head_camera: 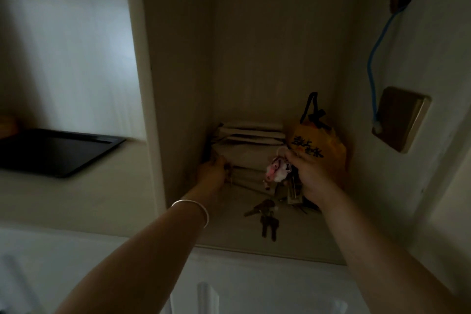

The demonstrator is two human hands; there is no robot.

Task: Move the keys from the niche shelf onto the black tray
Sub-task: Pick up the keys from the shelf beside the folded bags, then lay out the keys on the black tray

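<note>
My right hand (309, 176) grips one dangling bunch of metal keys with a pink-white plush charm (276, 169); my left hand (212, 169) closes on something small I cannot identify. A second bunch (265, 216) lies on the niche shelf (229, 227). Light, rigid, jangly: best taken by the ring. One shallow black tray (54, 151) waits left.

Glossy black tray (54, 151); dull metal keys (267, 219)

- Two hands: left hand (212, 169) at nine o'clock of the niche, right hand (309, 176) at three
- Two visible key bunches: held bunch (293, 190), loose bunch (265, 216) at six
- One black tray (54, 151)
- One orange bag (317, 145)
- One bracelet (193, 208)
</note>
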